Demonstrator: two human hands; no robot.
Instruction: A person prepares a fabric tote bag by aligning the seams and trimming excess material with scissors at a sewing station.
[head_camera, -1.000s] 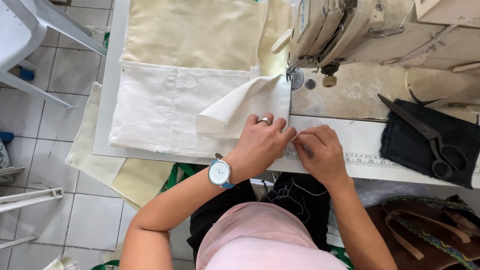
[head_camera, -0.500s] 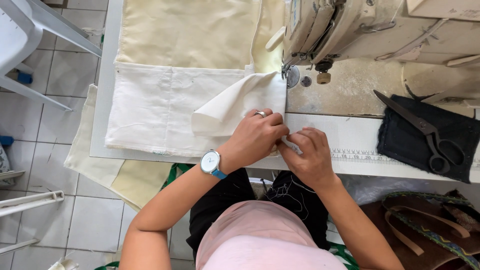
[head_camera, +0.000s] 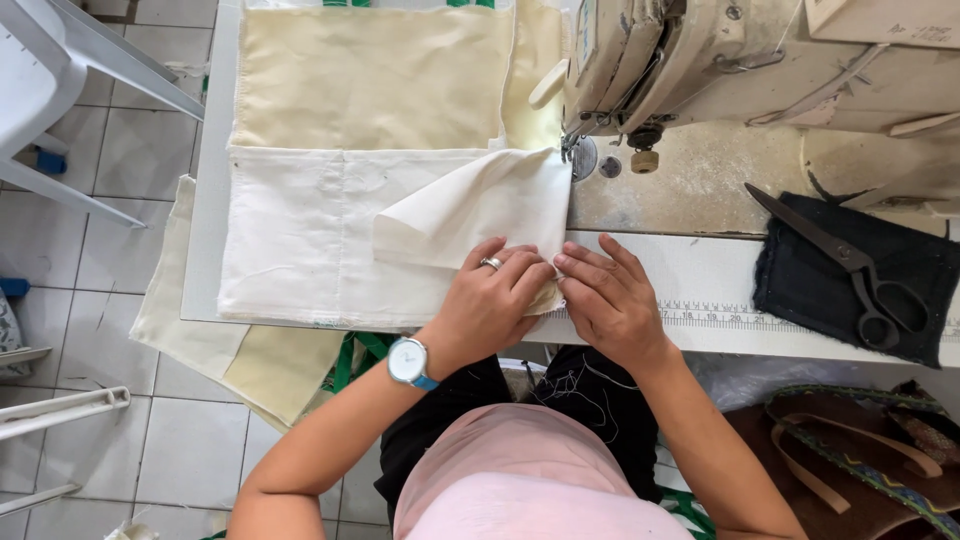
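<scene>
Pressing down at the near edge of the sewing table, the person's left hand (head_camera: 497, 300) and right hand (head_camera: 607, 300) meet fingertip to fingertip on the folded-back corner of a cream cotton fabric panel (head_camera: 330, 230), both pinching its hem rather than lying flat. From the head view — the only one — the panel lies spread across the white tabletop (head_camera: 700, 275), its turned-up flap just beside the needle of the beige industrial sewing machine (head_camera: 700, 50). The fold looks loosely held; a slack pinch could let the crease spring open or skew. Cloth hanging off the table's left side may drag the panel askew. Black-handled steel scissors (head_camera: 850, 265) rest on a dark cloth pad (head_camera: 860, 270) well apart — a wide sweep of the right arm could knock them.
</scene>
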